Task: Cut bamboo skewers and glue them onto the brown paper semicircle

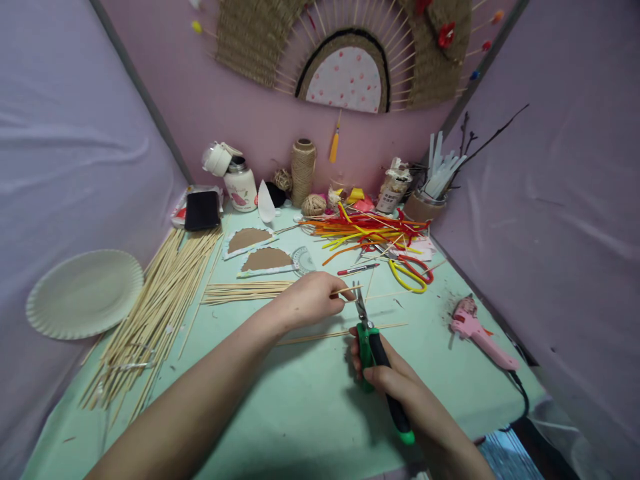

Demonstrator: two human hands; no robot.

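While a thin stick (346, 290) is pinched by the left hand (313, 297) near the middle of the frame, the cutters (369, 337) are held by the right hand (387, 377), a bit lower and to the right. The left fingers are closed on the stick, and the right fingers are wrapped around the green and black handles. The tips of the cutters are right by the stick, but whether it lies between them cannot be told.

The step in hand seems to be a snip. For a neat one, the stick should be held still, with the left fingers kept back from the blades. The blades should be set straight across, and the handles squeezed in one firm go, so no rough end is left. The loose end is best aimed down at the table (300, 413), since small bits may fly.

At the upper right of the frame, white rods (439, 175) are held in a jar (424, 208); whether the twigs (467, 137) are stood in it too cannot be told. Just left of it, a tub (393, 192) is seen, its inside hidden. At the upper left, a bottle (241, 190) is topped by a tipped-back lid (217, 160); what is inside cannot be seen.
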